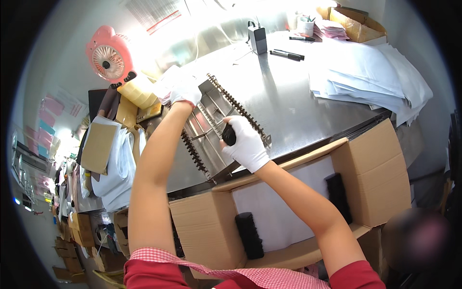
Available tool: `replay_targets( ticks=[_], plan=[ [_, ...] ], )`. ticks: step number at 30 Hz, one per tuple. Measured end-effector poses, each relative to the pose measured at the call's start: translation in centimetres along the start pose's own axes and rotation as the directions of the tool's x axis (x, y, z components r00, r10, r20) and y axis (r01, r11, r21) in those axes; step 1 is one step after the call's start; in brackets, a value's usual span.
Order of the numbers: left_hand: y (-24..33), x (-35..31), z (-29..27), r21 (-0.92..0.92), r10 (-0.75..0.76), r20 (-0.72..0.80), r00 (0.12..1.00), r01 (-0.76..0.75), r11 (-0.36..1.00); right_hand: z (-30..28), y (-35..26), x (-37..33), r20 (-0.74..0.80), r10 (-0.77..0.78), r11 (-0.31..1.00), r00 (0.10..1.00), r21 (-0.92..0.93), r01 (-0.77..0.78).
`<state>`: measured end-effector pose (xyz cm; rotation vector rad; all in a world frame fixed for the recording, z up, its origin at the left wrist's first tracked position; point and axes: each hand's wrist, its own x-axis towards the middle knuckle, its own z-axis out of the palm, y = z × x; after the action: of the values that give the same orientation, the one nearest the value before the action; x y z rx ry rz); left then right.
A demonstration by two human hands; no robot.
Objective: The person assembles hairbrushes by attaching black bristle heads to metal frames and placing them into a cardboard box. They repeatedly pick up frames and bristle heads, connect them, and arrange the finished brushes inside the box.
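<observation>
A metal rack (204,115) with two dark, toothed rails along its long sides lies at a slant on the steel table. My right hand (248,144), in a white glove, is closed around a small black bundle (229,135) above the rack's near half. The bundle's exact kind does not show. At the rack's far left end is my left hand (180,89), also gloved in white; its fingers are washed out by glare. Close in front of me stands an open cardboard box (226,226) lined with white paper, holding two black, ridged bundles (249,236) along its ends.
White sheets (370,72) are piled at the right, near black markers (287,55) and a black box-shaped device (258,38). A pink fan (109,58) and yellow tape rolls (137,91) stand at the far left. Brown card and white sheets (113,154) hang over the left edge.
</observation>
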<state>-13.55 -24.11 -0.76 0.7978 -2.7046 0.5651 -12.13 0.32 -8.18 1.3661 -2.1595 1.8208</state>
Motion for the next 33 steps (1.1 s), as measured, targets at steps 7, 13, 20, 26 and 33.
replay_targets(
  ticks=[7,13,20,26,33],
  plan=[
    [3.0,-16.2,-8.0,-0.543,0.482,-0.307,0.821,-0.567,0.62,-0.6,-5.2,-2.4,-0.09,-0.085,0.996,0.992,-0.009,0.084],
    [7.1,-24.7,-13.9,-0.851,0.298,0.485,0.822,0.523,-0.059,-6.0,-7.0,-7.7,0.04,-0.412,0.911,0.91,-0.01,0.412],
    [9.2,-27.4,-10.7,-0.799,0.623,0.535,0.57,0.581,0.155,-13.9,-6.4,-11.9,0.506,-0.175,0.924,0.845,-0.214,0.319],
    [11.2,-29.6,0.2,-0.729,0.705,0.659,0.261,-0.007,0.684,-14.8,-2.5,-11.0,0.605,-0.186,0.887,0.774,-0.236,0.397],
    [13.8,-30.3,-0.4,-0.515,0.5,0.831,0.242,-0.005,0.857,-7.5,-1.2,-4.3,0.465,-0.507,0.663,0.726,-0.328,0.673]
  ],
)
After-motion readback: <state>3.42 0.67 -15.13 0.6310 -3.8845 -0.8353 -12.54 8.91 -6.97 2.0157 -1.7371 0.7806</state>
